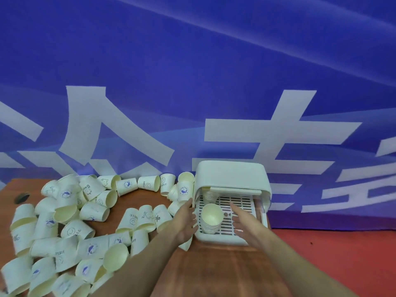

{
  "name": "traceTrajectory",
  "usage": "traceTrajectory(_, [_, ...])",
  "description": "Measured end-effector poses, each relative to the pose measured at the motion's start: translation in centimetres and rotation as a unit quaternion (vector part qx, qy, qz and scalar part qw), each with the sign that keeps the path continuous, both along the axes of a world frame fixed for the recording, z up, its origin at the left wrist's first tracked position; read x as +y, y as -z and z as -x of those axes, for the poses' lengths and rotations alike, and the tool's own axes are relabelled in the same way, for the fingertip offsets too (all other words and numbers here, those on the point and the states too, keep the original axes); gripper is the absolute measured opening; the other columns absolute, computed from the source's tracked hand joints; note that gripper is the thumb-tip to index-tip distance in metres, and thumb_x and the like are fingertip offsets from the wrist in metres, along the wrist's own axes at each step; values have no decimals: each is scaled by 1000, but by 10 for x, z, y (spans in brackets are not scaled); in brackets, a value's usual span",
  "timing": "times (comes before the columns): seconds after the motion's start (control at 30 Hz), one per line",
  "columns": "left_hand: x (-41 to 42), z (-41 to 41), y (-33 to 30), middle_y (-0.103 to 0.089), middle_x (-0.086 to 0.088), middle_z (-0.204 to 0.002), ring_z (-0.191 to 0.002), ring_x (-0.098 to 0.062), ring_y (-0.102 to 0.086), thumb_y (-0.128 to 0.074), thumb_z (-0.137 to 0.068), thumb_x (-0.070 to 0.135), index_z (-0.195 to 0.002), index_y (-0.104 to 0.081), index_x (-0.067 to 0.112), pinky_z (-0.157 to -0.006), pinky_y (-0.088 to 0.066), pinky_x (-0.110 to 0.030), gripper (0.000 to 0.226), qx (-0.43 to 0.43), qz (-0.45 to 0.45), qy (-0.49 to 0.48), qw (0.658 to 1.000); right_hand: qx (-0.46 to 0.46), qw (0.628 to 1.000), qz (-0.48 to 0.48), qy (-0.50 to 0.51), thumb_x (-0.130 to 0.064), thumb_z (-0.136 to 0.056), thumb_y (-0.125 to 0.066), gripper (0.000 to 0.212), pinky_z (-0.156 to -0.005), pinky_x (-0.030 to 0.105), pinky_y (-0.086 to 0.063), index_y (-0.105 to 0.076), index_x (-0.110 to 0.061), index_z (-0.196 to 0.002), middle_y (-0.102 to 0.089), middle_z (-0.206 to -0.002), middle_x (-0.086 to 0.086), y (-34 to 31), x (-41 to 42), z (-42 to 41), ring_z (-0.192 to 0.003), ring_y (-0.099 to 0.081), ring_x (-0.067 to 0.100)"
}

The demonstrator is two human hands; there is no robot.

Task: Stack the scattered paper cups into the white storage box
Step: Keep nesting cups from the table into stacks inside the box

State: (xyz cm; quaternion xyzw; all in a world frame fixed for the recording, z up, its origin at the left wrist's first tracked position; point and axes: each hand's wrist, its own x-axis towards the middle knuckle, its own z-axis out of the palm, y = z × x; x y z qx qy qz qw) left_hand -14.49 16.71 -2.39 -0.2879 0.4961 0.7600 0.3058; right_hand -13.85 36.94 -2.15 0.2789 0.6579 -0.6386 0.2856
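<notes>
One head-worn camera looks forward and down, close over the table [214, 264]. A blue banner [192, 71] fills its upper half.

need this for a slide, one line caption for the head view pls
Both open hands, left hand and right hand, flank a cup stack in the white storage box.

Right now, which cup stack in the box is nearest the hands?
The front stack, mouth up on the white box's slotted tray, between both hands. The other stack sits further back under the lid.
</notes>
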Motion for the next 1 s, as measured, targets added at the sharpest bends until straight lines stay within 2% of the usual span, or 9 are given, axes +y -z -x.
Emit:
traceTrajectory(0.1, [9, 2, 12, -54, -2, -102, -93, -14, -51, -37, -99, 54, -112, -54, 16, -80, -40, -28, 44, -35, -43, -26, 998, -18, 995, 85, 47, -54, -96, -48, 77, -119, 39, -21, -18, -12, -154, -19, -160, 7, 15, -8, 10, -148, -19, 21])
traceTrajectory(0.17, [15, 4, 19, -56, 1, -103, -95, -15, -54, -39, -96, 53, -103, -57, 15, -82, -42, -27, 42, -32, -43, -30, 998, -29, 992, 114, 51, -53, -99, -41, 74, -117, 35, -21, -17, -10, -154, -19, -160, 6, 27, -13, 17, -147, -20, 19])
traceTrajectory(0.27, [27, 6, 22, -67, -9, -119, -115, -26, -61, -27, -105, 46, -132, -54, 4, -104, -40, -31, 56, -24, -36, -46, 998, -52, 987, 143, 49, -46, -104, -29, 50, -87, 22, -44, -48, -10, -135, -58, -131, 5, 34, -23, 26, -113, -57, 13])
traceTrajectory(0.33, [33, 3, 33, -73, -9, -84, -75, -18, -71, -32, -103, 48, -128, -55, 1, -74, -59, -26, 58, -19, -38, -57, 997, -71, 983, 157, 69, -48, -103, -30, 53, -74, 24, -48, -62, -9, -118, -70, -111, 7, 50, -27, 29, -96, -66, 13])
traceTrajectory(0.53, [46, 5, 63, -57, -21, -134, -122, -37, -54, -43, -96, 51, -137, -51, 1, -92, -54, -37, 65, -74, -67, -151, 983, -94, 971, 175, 129, -47, -97, -49, 35, -105, 28, -36, -60, -22, -120, -61, -130, -1, 85, -35, 26, -123, -52, 14])
traceTrajectory(0.63, [47, 10, 65, -62, -19, -127, -95, -29, -66, -33, -103, 47, -134, -53, 1, -76, -56, -31, 59, -63, -67, -171, 981, -100, 964, 192, 154, -45, -97, -51, 35, -90, 28, -46, -62, -20, -119, -66, -124, 1, 88, -37, 28, -118, -57, 16])
traceTrajectory(0.7, [46, 16, 69, -60, -14, -133, -108, -25, -63, -34, -102, 48, -132, -57, 7, -87, -51, -31, 55, -72, -49, -166, 982, -95, 965, 186, 158, -45, -96, -51, 38, -83, 28, -47, -64, -19, -121, -68, -120, 0, 86, -39, 35, -114, -59, 15])
traceTrajectory(0.77, [45, 23, 69, -67, -7, -124, -111, -19, -63, -38, -102, 42, -125, -62, 12, -82, -47, -28, 44, -61, -33, -158, 985, -83, 968, 182, 151, -42, -95, -52, 34, -75, 27, -45, -66, -20, -117, -70, -114, -1, 82, -40, 42, -105, -61, 12])
traceTrajectory(1.0, [49, 47, 65, -72, 3, -68, -54, -5, -67, -37, -101, 16, -90, -64, 15, -46, -48, -16, 30, -44, -33, -112, 992, -62, 971, 178, 148, -29, -89, -55, 25, -72, 24, -44, -70, -21, -107, -73, -99, -1, 82, -43, 67, -90, -64, 13])
